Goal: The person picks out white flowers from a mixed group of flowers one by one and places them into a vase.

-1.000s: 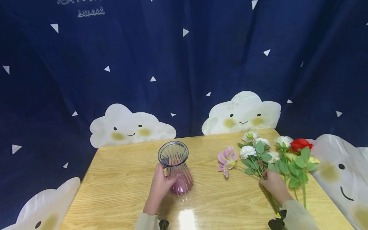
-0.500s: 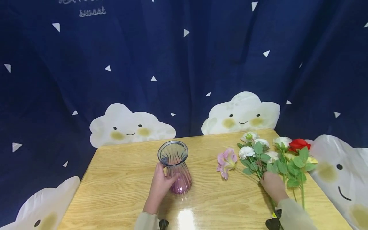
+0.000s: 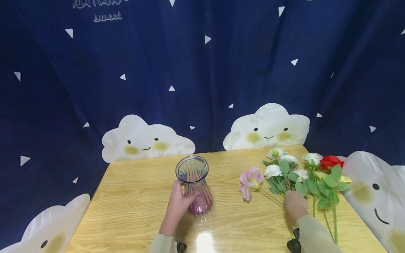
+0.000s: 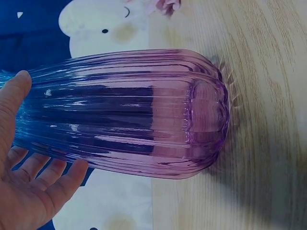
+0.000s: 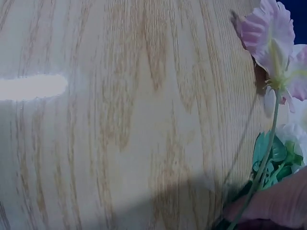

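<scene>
My left hand (image 3: pixel 178 207) grips a ribbed glass vase (image 3: pixel 201 196), fingers on one side and thumb on the other. The vase fades from blue at the rim to pink-purple at the base. In the left wrist view the vase (image 4: pixel 144 115) spans the middle, the hand (image 4: pixel 33 187) around its blue part. My right hand (image 3: pixel 295 205) pinches the thin stem of a pink artificial flower (image 3: pixel 251 182); its fingertips are mostly hidden. In the right wrist view that flower (image 5: pixel 273 43) hangs at the upper right, its stem running down across the hand (image 5: pixel 273 203).
White flowers (image 3: pixel 273 171) with green leaves lie just beyond the right hand. Right of them are a red rose (image 3: pixel 331 162), another white rose (image 3: pixel 312 158) and a yellow bloom (image 3: pixel 345 178). A blue curtain (image 3: pixel 202 70) with clouds hangs behind the wooden table (image 3: pixel 136 196).
My right hand has shifted slightly down and left along the stems and turned. The pink flower has turned a little and shifted slightly. The left hand keeps holding the vase in place.
</scene>
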Motion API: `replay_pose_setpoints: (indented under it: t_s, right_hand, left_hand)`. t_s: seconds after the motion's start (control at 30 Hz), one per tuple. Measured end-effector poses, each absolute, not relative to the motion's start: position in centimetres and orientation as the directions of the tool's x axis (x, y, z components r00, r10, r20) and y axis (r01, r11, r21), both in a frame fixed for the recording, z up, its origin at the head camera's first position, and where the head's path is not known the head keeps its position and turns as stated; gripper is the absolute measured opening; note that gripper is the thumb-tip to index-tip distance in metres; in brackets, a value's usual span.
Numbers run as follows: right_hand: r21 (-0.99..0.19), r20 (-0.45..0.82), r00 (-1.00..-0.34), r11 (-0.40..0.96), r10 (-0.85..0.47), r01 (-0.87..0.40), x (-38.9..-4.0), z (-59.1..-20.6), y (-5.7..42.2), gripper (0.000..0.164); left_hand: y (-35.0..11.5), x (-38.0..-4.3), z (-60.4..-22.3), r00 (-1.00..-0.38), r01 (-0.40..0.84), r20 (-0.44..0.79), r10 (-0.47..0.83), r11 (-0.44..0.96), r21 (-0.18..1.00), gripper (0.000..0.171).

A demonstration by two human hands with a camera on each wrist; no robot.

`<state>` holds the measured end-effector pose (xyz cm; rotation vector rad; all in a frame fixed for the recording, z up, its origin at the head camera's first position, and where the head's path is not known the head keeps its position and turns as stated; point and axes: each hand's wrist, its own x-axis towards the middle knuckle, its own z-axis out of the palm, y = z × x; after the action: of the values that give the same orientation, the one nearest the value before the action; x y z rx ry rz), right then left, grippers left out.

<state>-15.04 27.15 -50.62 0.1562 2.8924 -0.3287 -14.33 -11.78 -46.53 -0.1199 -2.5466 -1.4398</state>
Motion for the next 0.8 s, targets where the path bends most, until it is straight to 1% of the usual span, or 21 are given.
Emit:
replay_pose_setpoints:
  t_s: [0.13, 0.3, 0.47, 0.53, 0.6, 0.8]
  right_hand:
    - [-0.209, -0.220, -0.974, 0.972, 0.063, 0.110, -15.0, -50.9, 27.5, 0.017]
    - [-0.267, -0.166, -0.985, 0.959, 0.047, 0.091, -14.3, -51.1, 28.3, 0.018]
    - [-0.301, -0.134, -0.986, 0.943, 0.101, 0.138, -13.5, -51.1, 28.8, 0.020]
    - [-0.306, -0.144, -0.982, 0.939, 0.118, 0.158, -13.4, -51.2, 29.0, 0.021]
    - [-0.313, -0.133, -0.984, 0.936, 0.122, 0.158, -13.3, -51.4, 29.1, 0.021]
    - [-0.254, -0.056, -0.989, 0.956, 0.138, 0.148, -13.7, -51.9, 29.7, 0.027]
  left_hand:
    - [-11.7, -14.4, -46.5, -0.975, 0.167, 0.220, -0.040, 0.522, 0.836, 0.075]
    - [-11.7, -14.3, -46.5, -0.974, 0.169, 0.225, -0.043, 0.527, 0.833, 0.075]
    - [-11.7, -14.3, -46.7, -0.972, 0.174, 0.230, -0.042, 0.526, 0.832, 0.075]
    - [-11.7, -14.3, -46.8, -0.972, 0.175, 0.232, -0.042, 0.530, 0.830, 0.076]
    - [-11.7, -14.3, -46.8, -0.972, 0.174, 0.230, -0.041, 0.532, 0.829, 0.076]
    - [-11.7, -14.3, -46.9, -0.971, 0.175, 0.233, -0.045, 0.528, 0.831, 0.077]
